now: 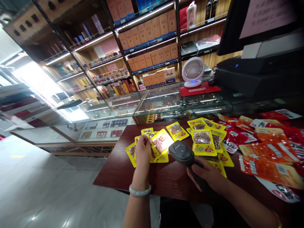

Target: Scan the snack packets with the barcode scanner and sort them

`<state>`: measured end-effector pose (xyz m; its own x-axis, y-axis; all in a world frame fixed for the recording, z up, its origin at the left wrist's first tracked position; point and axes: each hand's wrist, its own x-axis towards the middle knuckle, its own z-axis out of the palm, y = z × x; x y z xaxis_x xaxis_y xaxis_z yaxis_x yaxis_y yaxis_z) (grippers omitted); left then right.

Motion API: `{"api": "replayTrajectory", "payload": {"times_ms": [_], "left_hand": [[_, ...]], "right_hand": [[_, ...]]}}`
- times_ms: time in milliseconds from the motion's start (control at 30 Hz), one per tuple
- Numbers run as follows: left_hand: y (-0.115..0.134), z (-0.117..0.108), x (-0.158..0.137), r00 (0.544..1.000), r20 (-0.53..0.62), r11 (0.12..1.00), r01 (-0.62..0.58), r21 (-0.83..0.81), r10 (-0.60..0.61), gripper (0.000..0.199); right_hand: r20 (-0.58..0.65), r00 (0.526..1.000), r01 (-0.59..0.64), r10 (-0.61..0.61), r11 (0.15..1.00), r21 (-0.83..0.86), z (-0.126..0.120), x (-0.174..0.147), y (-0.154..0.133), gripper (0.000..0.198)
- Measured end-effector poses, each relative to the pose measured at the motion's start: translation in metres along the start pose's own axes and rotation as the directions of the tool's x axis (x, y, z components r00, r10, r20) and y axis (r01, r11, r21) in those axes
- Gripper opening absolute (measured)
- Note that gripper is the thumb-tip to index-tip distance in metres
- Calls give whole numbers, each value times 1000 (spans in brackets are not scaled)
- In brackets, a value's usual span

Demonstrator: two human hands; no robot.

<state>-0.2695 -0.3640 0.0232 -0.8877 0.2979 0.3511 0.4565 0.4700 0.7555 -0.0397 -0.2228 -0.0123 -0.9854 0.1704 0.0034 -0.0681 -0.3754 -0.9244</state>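
My left hand [143,150] is closed, pinching the edge of a yellow snack packet [161,142] that is tilted up and lit brightly. More yellow packets lie under and around that hand. In my right hand [209,174] is a dark barcode scanner [181,152], my fingers wrapped round its handle and its head facing the lit packet. A single yellow packet [177,130] rests just behind the scanner. To its right is a loose heap of yellow packets [204,139], some overlapping.
Orange packets [273,152] and red packets [234,136] are spread over the right of the brown table [114,171]. A glass display counter [163,95] stands behind, with a white fan [193,71] on it. The monitor [256,28] is at upper right, and stocked shelves line the wall.
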Motion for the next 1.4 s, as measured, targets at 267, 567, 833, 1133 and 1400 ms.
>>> {"api": "replayTrajectory", "payload": {"times_ms": [267, 567, 833, 1133, 1400], "left_hand": [[5, 42, 0, 941, 322, 893, 51, -448, 107, 28], [-20, -13, 1, 954, 294, 775, -136, 618, -66, 56], [-20, -14, -5, 889, 440, 760, -200, 619, -124, 42], [-24, 1, -12, 943, 322, 996, 64, 65, -82, 10], [-2, 15, -22, 964, 258, 983, 106, -153, -64, 12]], "right_hand": [[-41, 999, -20, 19, 1000, -19, -2, 0, 2, 45], [-37, 998, -50, 47, 994, -92, -4, 0, 6, 46], [-20, 998, -62, 60, 989, -133, -1, 0, 8, 50], [39, 993, -109, 115, 986, -126, 2, -4, 9, 62], [85, 986, -136, 146, 985, -108, 12, 0, 11, 65]]}}
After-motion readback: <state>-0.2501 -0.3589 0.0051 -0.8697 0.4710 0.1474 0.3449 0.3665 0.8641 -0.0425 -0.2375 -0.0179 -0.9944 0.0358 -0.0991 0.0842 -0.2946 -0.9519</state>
